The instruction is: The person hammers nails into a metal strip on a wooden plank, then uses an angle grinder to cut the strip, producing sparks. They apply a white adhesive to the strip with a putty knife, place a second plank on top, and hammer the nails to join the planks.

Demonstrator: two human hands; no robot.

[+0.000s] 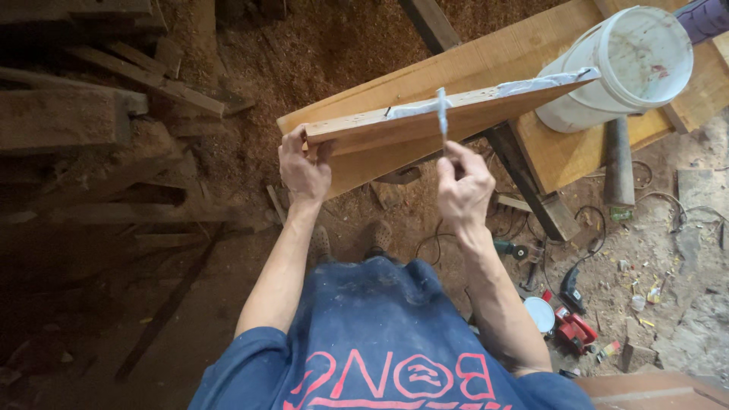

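Observation:
A long brown wooden board [395,129] is held on edge over a wider pale plank [486,61]. White glue is smeared along its top edge [531,83]. My left hand [302,168] grips the board's near end. My right hand [462,182] pinches a thin white-coated stick [441,112] that touches the glued edge near the board's middle. The board's far end reaches a white plastic bucket [619,68] standing on the plank.
Stacked dark timber [83,106] lies at the left on a sawdust floor. At the right on the ground are a red power tool [573,328], a dark drill [569,287], cables, a white lid [541,313] and scraps. A dark support beam [531,190] runs under the plank.

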